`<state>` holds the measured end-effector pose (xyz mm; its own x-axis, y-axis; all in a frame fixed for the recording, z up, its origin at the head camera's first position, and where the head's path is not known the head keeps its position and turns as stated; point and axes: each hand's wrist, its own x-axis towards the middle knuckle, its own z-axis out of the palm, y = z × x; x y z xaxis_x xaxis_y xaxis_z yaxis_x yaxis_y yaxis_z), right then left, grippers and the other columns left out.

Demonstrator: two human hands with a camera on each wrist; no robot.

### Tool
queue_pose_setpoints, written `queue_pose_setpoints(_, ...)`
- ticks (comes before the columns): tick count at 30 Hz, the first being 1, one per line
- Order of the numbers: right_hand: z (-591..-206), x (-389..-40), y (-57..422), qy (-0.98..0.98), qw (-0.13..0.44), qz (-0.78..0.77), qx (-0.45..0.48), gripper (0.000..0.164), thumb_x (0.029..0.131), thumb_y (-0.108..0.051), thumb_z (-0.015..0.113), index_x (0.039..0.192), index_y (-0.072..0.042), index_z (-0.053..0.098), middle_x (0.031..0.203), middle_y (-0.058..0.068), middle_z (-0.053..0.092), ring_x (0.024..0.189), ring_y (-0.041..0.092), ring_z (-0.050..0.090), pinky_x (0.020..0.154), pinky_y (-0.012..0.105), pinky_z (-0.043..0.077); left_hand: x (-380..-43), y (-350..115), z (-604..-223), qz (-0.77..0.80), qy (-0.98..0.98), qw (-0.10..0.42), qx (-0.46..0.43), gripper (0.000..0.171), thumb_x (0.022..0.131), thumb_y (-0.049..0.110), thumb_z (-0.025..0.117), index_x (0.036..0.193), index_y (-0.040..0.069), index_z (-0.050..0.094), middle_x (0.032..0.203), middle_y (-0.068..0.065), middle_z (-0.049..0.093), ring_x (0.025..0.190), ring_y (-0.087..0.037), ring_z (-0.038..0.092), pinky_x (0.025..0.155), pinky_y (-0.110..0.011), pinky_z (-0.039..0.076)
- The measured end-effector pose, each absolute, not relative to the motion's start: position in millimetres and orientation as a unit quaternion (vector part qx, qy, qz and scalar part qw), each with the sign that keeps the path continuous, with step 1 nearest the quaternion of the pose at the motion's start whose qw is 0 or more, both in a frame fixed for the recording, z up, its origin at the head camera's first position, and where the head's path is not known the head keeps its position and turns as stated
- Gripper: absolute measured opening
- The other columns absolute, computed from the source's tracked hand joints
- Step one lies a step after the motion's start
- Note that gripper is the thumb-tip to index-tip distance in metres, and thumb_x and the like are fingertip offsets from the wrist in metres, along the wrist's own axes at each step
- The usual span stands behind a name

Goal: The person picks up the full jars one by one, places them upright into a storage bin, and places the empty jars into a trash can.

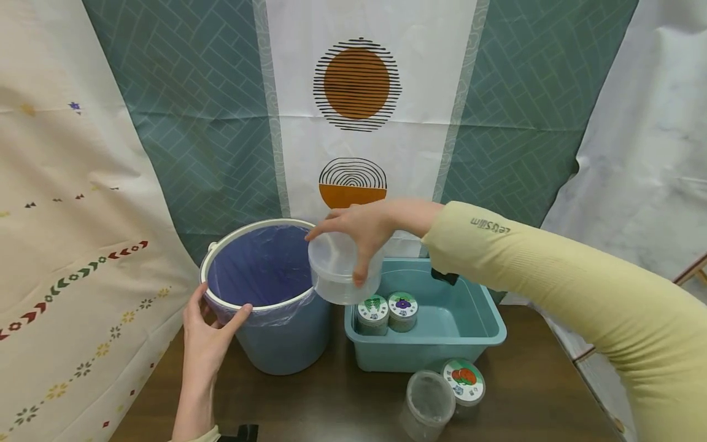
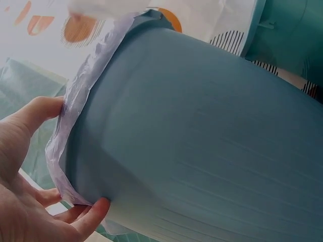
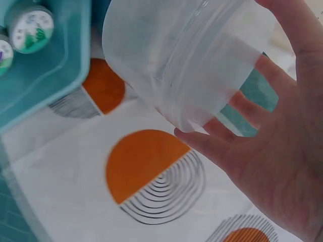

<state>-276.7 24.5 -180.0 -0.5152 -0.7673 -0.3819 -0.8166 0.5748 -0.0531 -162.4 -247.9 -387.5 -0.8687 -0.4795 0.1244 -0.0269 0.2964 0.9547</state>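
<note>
My right hand grips a clear, lidless plastic jar from above, holding it tilted in the air between the bucket and the tub. In the right wrist view the fingers wrap round the jar, which looks empty. My left hand clasps the near rim of a blue bucket lined with a purple bag. In the left wrist view its thumb and fingers press against the bucket wall just under the bag's edge.
A teal tub stands right of the bucket with two lidded jars inside. In front of it on the brown table are an open clear jar and a lidded jar. Patterned cloth hangs behind and at both sides.
</note>
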Motion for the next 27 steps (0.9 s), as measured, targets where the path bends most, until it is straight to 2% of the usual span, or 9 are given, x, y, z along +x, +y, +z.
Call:
queue_pose_setpoints(4,-169.5,-288.1,6.9,0.875,0.169,0.074,-0.447,0.103,0.069,-0.047,0.086,0.152,-0.045,0.026,0.158,0.001,0.028,0.139,0.024,0.033,0.107,0.048,0.045,-162.9,-245.6,-387.6,-0.574,-0.778,0.197,0.160,0.106,0.080,0.026,0.083,0.159,0.015,0.013,0.160,-0.017,0.018,0.145,-0.036,0.029,0.113,-0.059,0.037)
queue_pose_setpoints(12,-169.1,-309.0,-30.2,0.900,0.203,-0.030,-0.386,0.098,0.075,-0.036,0.085,0.153,-0.045,0.026,0.167,-0.003,0.008,0.154,0.023,0.010,0.119,0.048,0.033,-164.2,-247.4,-387.0,-0.579,-0.775,0.193,0.166,0.108,0.080,0.026,0.083,0.159,0.017,0.011,0.162,-0.015,0.014,0.146,-0.036,0.027,0.114,-0.058,0.036)
queue_pose_setpoints(18,-178.0,-323.1,-52.8,0.903,0.188,-0.003,-0.387,0.097,0.076,-0.043,0.082,0.154,-0.045,0.023,0.168,0.000,0.005,0.155,0.023,0.008,0.122,0.048,0.028,-164.0,-248.5,-386.7,-0.577,-0.775,0.196,0.166,0.108,0.079,0.026,0.084,0.159,0.017,0.012,0.162,-0.014,0.016,0.146,-0.036,0.028,0.113,-0.058,0.037)
queue_pose_setpoints(27,-198.0,-338.5,-68.4,0.907,0.178,0.003,-0.382,0.099,0.076,-0.047,0.080,0.155,-0.045,0.020,0.168,0.001,0.008,0.154,0.025,0.011,0.122,0.048,0.029,-164.4,-248.3,-387.6,-0.573,-0.778,0.195,0.168,0.108,0.079,0.027,0.084,0.159,0.017,0.011,0.162,-0.014,0.017,0.145,-0.035,0.029,0.112,-0.059,0.037)
